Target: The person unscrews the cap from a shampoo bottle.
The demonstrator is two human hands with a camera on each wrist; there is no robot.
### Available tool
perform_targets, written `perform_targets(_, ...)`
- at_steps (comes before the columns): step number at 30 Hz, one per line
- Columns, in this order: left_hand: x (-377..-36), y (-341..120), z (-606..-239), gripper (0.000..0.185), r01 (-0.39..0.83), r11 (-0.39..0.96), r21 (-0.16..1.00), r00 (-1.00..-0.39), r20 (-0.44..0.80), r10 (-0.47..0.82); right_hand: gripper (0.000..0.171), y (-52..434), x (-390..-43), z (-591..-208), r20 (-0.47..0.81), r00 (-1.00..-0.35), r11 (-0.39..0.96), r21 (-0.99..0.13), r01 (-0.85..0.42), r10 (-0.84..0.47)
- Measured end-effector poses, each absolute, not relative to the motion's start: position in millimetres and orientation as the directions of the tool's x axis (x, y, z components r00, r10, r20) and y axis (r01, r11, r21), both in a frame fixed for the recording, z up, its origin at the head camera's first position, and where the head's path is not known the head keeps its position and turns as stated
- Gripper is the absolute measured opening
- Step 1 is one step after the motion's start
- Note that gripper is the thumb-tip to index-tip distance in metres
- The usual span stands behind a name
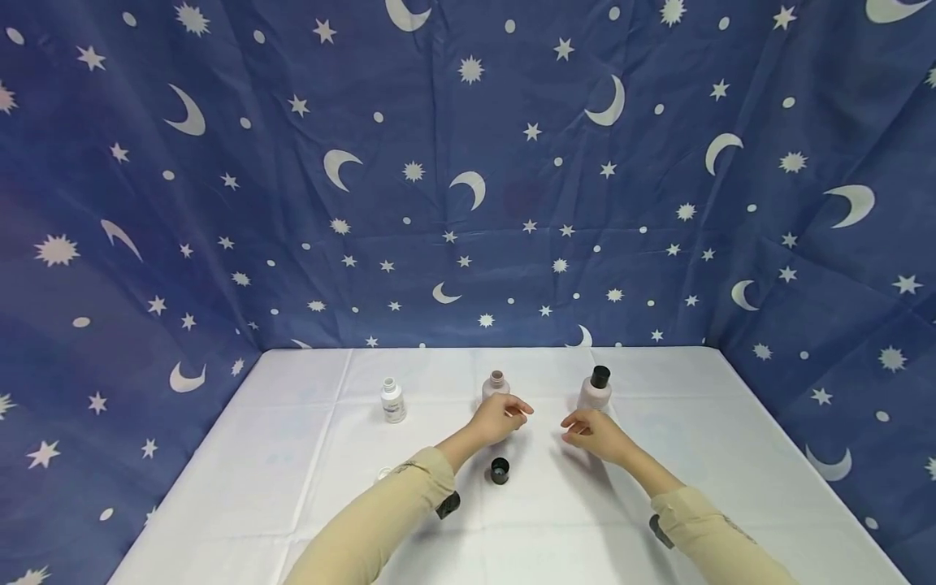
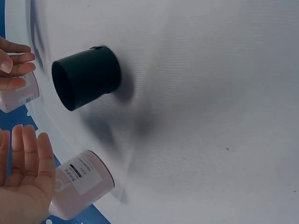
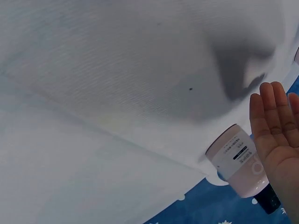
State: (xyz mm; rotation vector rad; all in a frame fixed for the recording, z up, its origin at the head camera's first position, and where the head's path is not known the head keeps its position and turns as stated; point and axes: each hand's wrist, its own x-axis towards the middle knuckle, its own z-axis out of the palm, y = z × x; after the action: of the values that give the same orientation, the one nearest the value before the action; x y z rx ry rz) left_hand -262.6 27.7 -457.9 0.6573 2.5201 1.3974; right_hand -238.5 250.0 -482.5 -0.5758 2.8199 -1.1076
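Note:
My left hand (image 1: 500,418) is held above the table, its fingers loosely bent and nothing in them. Just behind it stands a pale pink bottle (image 1: 496,387) with its neck uncovered, partly hidden by the hand. My right hand (image 1: 595,435) is likewise bare, in front of a second pink bottle (image 1: 594,395) that wears a black cap. Nearer the front lies a loose black cap (image 1: 500,470), its hollow side showing; in the left wrist view this cap (image 2: 88,77) looks dark and hollow. The right wrist view has the capped bottle (image 3: 238,161) beside my hand (image 3: 280,135).
A small white bottle (image 1: 393,404) without a cap stands on the left of the white-covered table (image 1: 351,374). Something white (image 1: 384,472) shows partly behind the left sleeve. A blue curtain (image 1: 439,244) with moons and stars encloses the back and sides.

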Motion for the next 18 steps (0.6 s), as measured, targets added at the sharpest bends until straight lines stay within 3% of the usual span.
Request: perform_targets(18,-271.7,62.7,-446.6,0.016,0.310,0.433,0.846,-0.899,0.113,0.423,0.025,281.5,-228.6,-479.8,0.077,-0.954,0.695,-0.668,-0.266,-0.291)
